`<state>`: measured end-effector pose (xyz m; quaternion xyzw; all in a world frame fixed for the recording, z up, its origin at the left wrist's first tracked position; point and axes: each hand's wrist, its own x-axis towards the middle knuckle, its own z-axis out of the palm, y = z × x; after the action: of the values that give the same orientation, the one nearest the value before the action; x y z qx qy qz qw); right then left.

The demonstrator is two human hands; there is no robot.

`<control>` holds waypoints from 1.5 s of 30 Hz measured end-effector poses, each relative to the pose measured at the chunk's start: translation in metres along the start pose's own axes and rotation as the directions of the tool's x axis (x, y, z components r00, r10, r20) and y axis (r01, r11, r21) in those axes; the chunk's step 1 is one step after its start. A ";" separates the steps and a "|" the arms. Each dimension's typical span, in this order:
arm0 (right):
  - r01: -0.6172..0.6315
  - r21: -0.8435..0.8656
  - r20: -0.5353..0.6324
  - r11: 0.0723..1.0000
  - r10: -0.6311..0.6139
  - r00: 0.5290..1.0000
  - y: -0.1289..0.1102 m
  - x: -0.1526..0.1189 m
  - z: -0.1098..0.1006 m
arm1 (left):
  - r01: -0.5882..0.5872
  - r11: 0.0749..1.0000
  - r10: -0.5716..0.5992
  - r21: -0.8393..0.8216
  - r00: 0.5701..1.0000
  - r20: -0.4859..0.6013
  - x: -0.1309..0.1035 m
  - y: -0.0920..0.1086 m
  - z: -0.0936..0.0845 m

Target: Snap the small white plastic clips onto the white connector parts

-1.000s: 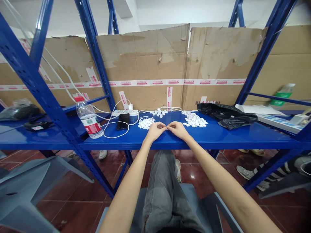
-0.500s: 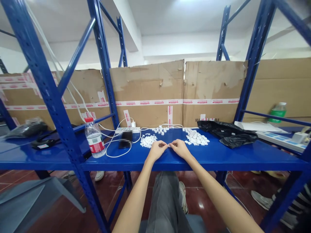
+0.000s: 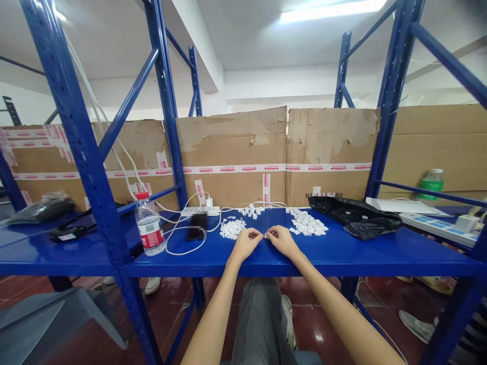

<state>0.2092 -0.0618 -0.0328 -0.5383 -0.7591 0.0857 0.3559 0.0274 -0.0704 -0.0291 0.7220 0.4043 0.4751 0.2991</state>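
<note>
Over the blue shelf top (image 3: pixel 357 256), my left hand (image 3: pixel 249 241) and my right hand (image 3: pixel 279 238) face each other with a narrow gap between the fingertips. The fingers of my left hand are pinched, and what they hold, if anything, is too small to make out. My right hand pinches a tiny white piece (image 3: pixel 266 235). A pile of small white pieces (image 3: pixel 232 228) lies just beyond my left hand. Larger white pieces (image 3: pixel 307 223) are heaped to the right, and a smaller group (image 3: pixel 251 211) lies at the back.
To the left stand a red-capped water bottle (image 3: pixel 149 225), a dark pixelated object (image 3: pixel 197 226) and a white power strip (image 3: pixel 200 211) with loose cables. A black plastic bag (image 3: pixel 357 218) lies at the right. Blue uprights (image 3: pixel 91 167) flank the shelf, with cardboard (image 3: pixel 232 142) behind.
The camera view has tilted up, so the scene sits lower in the picture. My fingertips have moved slightly apart, and the hands stay in nearly the same place.
</note>
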 end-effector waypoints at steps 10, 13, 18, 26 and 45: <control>0.075 0.009 -0.053 0.997 -0.074 0.996 0.003 0.000 0.005 | -0.007 1.000 0.007 -0.018 1.000 0.010 0.002 -0.002 0.000; 0.110 0.017 -0.048 0.994 -0.109 0.993 0.005 0.000 0.006 | -0.010 1.000 0.010 -0.025 1.000 0.008 0.002 -0.002 0.000; 0.131 0.014 -0.050 0.991 -0.130 0.990 0.010 0.000 0.007 | -0.013 1.000 0.013 -0.029 1.000 0.003 0.001 0.000 0.000; 0.095 0.001 -0.076 0.995 -0.095 0.993 0.008 -0.001 0.003 | -0.006 1.000 0.005 -0.027 1.000 -0.006 0.001 0.000 0.000; 0.101 -0.017 -0.085 0.995 -0.103 0.991 -0.008 -0.008 0.000 | -0.019 1.000 0.019 0.022 1.000 -0.006 0.001 -0.001 0.000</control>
<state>0.2050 -0.0719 -0.0324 -0.5042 -0.7701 0.0395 0.3887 0.0278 -0.0687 -0.0296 0.7276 0.4037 0.4757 0.2852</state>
